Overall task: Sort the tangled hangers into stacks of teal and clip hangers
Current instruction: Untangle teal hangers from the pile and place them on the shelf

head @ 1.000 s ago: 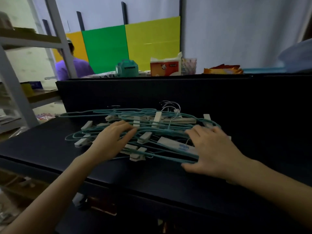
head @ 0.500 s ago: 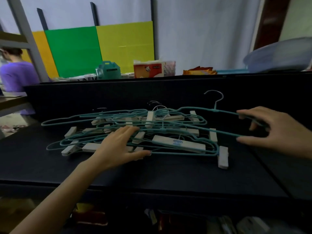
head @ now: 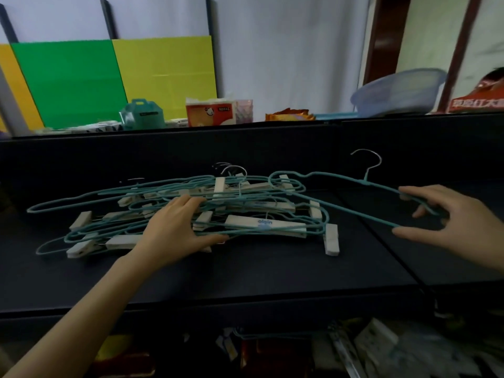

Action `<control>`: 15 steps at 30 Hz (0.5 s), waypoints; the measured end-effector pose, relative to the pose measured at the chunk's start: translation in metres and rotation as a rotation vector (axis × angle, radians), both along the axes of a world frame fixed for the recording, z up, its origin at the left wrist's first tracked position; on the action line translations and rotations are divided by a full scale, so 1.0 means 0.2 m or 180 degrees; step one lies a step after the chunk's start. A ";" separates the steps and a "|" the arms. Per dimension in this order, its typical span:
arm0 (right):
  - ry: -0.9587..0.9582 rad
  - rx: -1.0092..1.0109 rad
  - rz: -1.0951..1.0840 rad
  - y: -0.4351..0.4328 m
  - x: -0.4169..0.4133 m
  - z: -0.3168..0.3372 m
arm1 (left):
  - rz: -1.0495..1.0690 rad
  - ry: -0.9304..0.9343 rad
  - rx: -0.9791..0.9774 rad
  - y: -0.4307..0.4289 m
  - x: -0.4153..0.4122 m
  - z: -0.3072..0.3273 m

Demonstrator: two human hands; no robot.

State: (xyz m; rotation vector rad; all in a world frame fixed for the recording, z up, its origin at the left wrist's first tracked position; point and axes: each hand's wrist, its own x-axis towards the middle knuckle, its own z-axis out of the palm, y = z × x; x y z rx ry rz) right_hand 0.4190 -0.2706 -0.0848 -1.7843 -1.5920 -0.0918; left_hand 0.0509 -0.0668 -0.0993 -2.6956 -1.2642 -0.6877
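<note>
Under the straight, spread fingers (head: pixel 188 203) of the left hand (head: pixel 174 230) lay the pile (head: pixel 245 205) of tangled hangers, teal wire frames laced through pale clip hangers, all resting on the dark worktop (head: pixel 245 271). That hand pressed down flat and gripped nothing; its thumb lay at the near edge of the heap. Well off to the side of those fingers, the right hand (head: pixel 458 222) had its fingers curled round the shoulder end of one teal hanger (head: pixel 366 182), forefinger over the upper wire and thumb against the lower bar, clamped on that frame. The hanger's metal hook stood up between the two hands. Its other end reached back into the pile, where it seemed threaded among other wires near the left fingertips. Closer to the left thumb, a clip hanger (head: pixel 264 225) with a blue label lay near the top, one clip (head: pixel 331 241) sticking out toward the person.

By my reading, the step in hand was freeing a first teal hanger while the pile was pinned; no sorted stack was visible yet. The next move called for a slow sideways draw away from the left fingers, with a slight lift or twist if the far shoulder snagged, then setting the hanger down on the right hand's side to begin the teal stack.
</note>
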 end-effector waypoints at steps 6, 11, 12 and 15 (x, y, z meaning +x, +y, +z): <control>0.0195 0.0248 -0.0016 -0.07 0.06 0.03 | -0.0143 -0.0470 0.0148 -0.07 0.03 0.08; 0.0224 0.0395 0.0052 -0.13 0.17 0.06 | -0.0300 -0.0380 0.0155 -0.13 0.19 0.12; 0.0229 0.0407 0.0055 -0.15 0.20 0.07 | -0.0323 -0.0343 0.0148 -0.14 0.24 0.12; 0.0236 0.0406 0.0030 -0.21 0.29 0.10 | -0.0401 -0.0316 0.0059 -0.19 0.41 0.11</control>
